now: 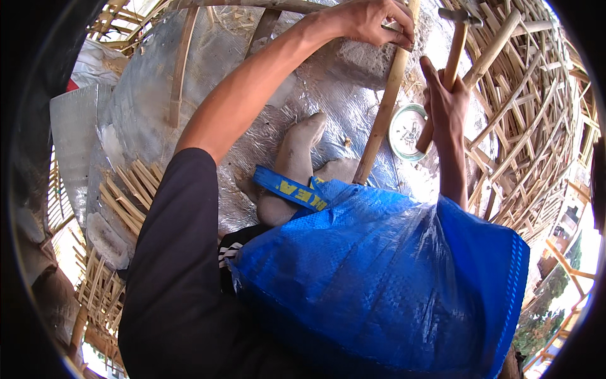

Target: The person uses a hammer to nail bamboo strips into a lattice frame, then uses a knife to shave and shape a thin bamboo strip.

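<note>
While nails [410, 134] are held in a tin [391, 132], the right hand [448, 96] is closed on a hammer [455, 54], the left hand [377, 23] curled, hold unclear

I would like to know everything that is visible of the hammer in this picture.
The hammer has a dark grey head, apparently metal, set crosswise on a plain brown handle that looks wooden. Its head is toward the picture's top, the handle leaning slightly right. The right hand grips the handle, hiding part of it. The lower end shows below the fist, overlapping the round container in view; whether they touch is unclear.
</note>
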The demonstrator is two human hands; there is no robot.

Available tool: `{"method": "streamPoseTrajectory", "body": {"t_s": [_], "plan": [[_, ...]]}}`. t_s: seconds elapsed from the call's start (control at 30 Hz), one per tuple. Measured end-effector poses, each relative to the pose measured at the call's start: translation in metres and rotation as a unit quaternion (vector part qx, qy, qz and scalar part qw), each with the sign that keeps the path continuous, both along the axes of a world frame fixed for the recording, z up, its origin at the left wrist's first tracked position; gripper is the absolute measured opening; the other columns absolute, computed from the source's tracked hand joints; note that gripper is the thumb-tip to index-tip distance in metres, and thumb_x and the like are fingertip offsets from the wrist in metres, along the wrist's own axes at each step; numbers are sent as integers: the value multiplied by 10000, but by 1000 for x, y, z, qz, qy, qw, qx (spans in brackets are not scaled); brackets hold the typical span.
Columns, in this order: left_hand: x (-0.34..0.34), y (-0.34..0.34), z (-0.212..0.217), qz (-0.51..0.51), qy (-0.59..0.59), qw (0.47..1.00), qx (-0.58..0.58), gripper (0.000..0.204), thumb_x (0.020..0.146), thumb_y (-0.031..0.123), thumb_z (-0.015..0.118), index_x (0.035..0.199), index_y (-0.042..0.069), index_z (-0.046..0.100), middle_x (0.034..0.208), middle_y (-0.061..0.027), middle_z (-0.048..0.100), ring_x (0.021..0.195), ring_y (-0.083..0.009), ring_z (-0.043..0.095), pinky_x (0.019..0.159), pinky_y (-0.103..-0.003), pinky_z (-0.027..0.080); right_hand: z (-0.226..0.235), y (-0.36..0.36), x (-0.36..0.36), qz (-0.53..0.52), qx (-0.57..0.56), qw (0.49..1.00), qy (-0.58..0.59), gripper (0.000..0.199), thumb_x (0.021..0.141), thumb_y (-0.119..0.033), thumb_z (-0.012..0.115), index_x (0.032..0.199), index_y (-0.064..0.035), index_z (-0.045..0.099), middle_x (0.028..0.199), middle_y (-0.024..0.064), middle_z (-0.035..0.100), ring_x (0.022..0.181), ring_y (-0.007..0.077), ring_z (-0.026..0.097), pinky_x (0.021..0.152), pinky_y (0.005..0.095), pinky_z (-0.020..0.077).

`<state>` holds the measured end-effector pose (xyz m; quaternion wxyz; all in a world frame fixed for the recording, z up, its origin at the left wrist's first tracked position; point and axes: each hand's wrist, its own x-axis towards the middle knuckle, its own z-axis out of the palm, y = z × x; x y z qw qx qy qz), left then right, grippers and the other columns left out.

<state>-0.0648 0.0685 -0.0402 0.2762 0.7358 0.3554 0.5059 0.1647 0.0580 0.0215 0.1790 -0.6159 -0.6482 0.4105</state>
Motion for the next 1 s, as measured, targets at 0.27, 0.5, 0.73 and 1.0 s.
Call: {"method": "streamPoseTrajectory", "body": {"t_s": [0.27,0.5,0.73,1.0], "plan": [[-3,6,0,-30,7,999,-20,122,810,100,750,876,5,711,892,-155,659,844,-291,666,699,-375,510,-17,29,-12,-29,-86,992,86,396,825,-382,840,822,-72,594,701,1,589,523,45,494,454,213,398],[8,14,-5,-46,14,999,21,132,867,113,731,951,14,701,894,-125,660,830,-263,658,707,-385,512,-23,29,-11,-25,-84,994,73,320,856,-354,809,881,-100,617,753,-15,592,572,36,486,481,185,376],[6,10,12,-73,36,997,-7,86,877,83,711,941,31,734,881,-117,643,793,-290,642,684,-395,500,-21,30,-6,-38,-82,992,93,322,859,-337,806,921,-74,632,760,14,624,541,36,489,457,192,376],[23,-6,-2,93,119,981,125,213,856,135,751,1033,19,733,1064,-134,720,1006,-285,688,899,-372,553,-1,32,-13,-31,-59,997,28,354,859,-362,803,842,-44,646,752,81,719,520,65,552,460,224,434]]}}
